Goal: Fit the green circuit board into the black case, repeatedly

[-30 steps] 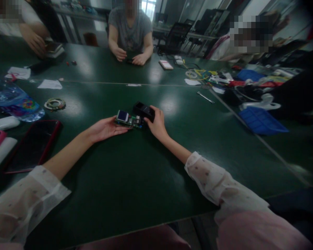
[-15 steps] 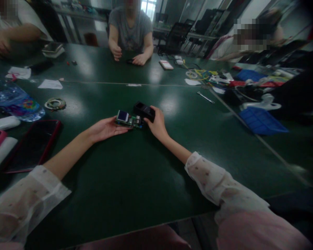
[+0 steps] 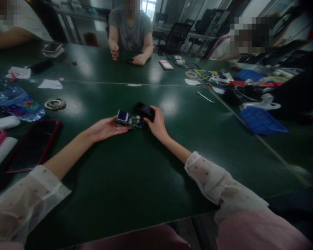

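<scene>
My left hand [image 3: 105, 130] holds a green circuit board [image 3: 132, 121] by its left end, fingers under it and thumb at its edge. A small screen [image 3: 122, 116] with a white frame sits on the board's left part. In my right hand [image 3: 158, 122] is a black plastic case [image 3: 143, 109], gripped at its right end between thumb and fingers. The case lies just behind the board's right end; whether the two touch I cannot tell. Both hands are low over the green table [image 3: 125, 180].
At left are a phone [image 3: 32, 146], a water bottle [image 3: 18, 100] and a coil of wire [image 3: 55, 103]. A wrench [image 3: 205, 97] lies back right, near a blue tray [image 3: 262, 120] and tangled cables [image 3: 200, 74]. A person [image 3: 130, 34] sits across the table; others sit left and right.
My hands, the board and the case stay practically still. At far left, another person's hand has moved out of view.
</scene>
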`<state>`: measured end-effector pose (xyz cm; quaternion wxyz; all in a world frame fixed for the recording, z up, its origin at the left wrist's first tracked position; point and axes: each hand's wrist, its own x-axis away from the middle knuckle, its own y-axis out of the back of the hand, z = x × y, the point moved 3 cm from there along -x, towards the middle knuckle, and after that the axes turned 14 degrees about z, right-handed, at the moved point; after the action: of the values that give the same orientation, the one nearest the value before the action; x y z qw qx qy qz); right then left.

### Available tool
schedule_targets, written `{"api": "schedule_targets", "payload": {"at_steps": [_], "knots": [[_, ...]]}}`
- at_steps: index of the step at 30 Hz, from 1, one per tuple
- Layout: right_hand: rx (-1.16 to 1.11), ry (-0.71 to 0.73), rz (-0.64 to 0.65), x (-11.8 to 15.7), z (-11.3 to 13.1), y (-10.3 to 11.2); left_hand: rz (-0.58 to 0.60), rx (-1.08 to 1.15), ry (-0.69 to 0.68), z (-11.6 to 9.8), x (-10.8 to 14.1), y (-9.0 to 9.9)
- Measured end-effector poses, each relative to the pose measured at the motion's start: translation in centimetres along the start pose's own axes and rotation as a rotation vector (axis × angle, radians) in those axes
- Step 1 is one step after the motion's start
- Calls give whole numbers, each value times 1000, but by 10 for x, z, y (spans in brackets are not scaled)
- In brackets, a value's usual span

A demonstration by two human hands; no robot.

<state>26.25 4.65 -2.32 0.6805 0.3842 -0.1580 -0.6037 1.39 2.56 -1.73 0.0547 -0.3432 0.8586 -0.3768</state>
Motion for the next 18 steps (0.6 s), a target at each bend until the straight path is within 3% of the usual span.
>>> {"api": "schedule_targets", "payload": {"at_steps": [18], "knots": [[11,-1,-24,-2,-1,-1,11,23,-2,0,-1,3]]}}
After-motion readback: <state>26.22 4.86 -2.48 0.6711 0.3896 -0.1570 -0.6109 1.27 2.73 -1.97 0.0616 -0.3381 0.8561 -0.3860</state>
